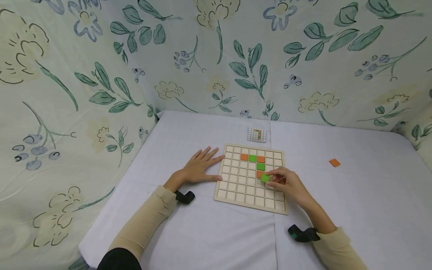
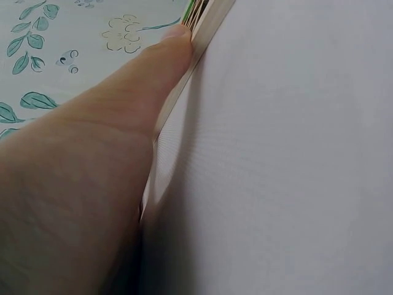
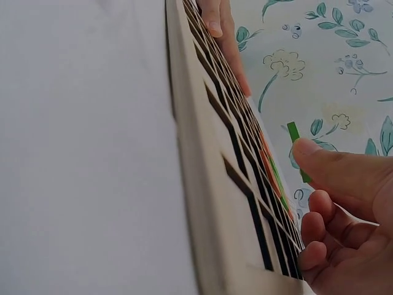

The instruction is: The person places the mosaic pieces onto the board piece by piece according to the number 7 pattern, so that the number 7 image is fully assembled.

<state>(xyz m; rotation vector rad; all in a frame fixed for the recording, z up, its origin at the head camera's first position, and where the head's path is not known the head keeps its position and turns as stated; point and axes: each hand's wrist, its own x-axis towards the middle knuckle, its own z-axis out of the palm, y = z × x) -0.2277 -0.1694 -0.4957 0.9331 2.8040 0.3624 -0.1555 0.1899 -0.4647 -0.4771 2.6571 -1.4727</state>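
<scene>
A wooden grid board lies on the white cloth. Orange tiles and green tiles fill several of its cells, in a row that turns down into a column. My right hand pinches a green square tile between thumb and fingers, over the board at the column's lower end. In the right wrist view that tile is tilted and held above the grid. My left hand is spread flat, with thumb and fingertips touching the board's left edge. The left wrist view shows its thumb against that edge.
Behind the board lies a small card with a printed grid and coloured squares. A loose orange tile rests on the cloth to the right. Floral fabric hangs behind the table and along its left side.
</scene>
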